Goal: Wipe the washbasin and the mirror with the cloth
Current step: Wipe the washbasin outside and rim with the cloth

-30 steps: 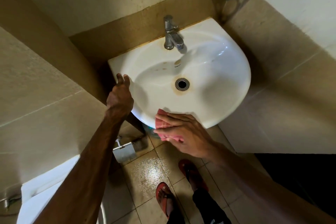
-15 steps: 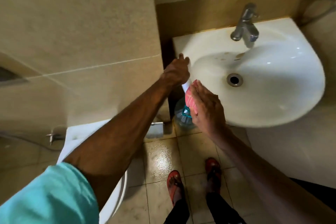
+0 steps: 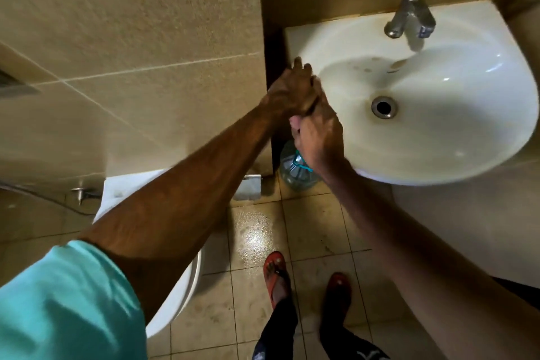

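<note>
The white washbasin (image 3: 438, 166) fills the right half of the view, with stains in the bowl near the tap. My left hand (image 3: 289, 90) rests flat on the basin's left rim, fingers pointing towards the wall. My right hand (image 3: 320, 134) presses against the same left rim just below it, touching the left hand. It is closed on the pink cloth (image 3: 293, 123), of which only a small fold shows under the fingers. The mirror is not in view.
A chrome tap (image 3: 412, 9) stands at the basin's back and the drain (image 3: 384, 107) lies mid-bowl. A clear water bottle (image 3: 295, 172) sits on the floor under the basin. A white toilet (image 3: 181, 286) is at the left. My feet in red sandals (image 3: 276, 275) stand on wet tiles.
My right hand has slid the cloth along the front rim to the left edge, up against my left hand. The left hand stayed on the rim. The view has swung left.
</note>
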A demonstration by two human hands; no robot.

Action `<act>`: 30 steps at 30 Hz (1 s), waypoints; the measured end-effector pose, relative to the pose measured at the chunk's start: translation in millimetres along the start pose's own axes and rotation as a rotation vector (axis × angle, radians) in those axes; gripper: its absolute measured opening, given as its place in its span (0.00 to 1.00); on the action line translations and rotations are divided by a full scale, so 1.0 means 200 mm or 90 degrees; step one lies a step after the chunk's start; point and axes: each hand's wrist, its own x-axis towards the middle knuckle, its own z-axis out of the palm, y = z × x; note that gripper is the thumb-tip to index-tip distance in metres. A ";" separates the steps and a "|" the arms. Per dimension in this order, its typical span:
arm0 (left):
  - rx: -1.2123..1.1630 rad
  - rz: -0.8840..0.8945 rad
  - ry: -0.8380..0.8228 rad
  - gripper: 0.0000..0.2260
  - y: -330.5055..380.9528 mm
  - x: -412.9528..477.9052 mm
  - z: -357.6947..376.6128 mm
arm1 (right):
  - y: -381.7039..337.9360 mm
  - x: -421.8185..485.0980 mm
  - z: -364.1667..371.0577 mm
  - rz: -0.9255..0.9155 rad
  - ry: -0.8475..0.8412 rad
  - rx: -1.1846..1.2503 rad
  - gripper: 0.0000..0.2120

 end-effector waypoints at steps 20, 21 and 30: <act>0.103 0.065 -0.228 0.16 0.37 0.05 0.29 | 0.72 -0.41 -0.51 -0.149 -0.273 0.058 0.38; 0.110 0.064 -0.245 0.16 0.37 0.07 0.29 | 0.74 -0.39 -0.53 -0.125 -0.313 0.070 0.40; 0.139 0.063 -0.278 0.19 0.48 0.17 0.30 | 0.87 -0.08 -0.49 -0.048 -0.608 0.094 0.27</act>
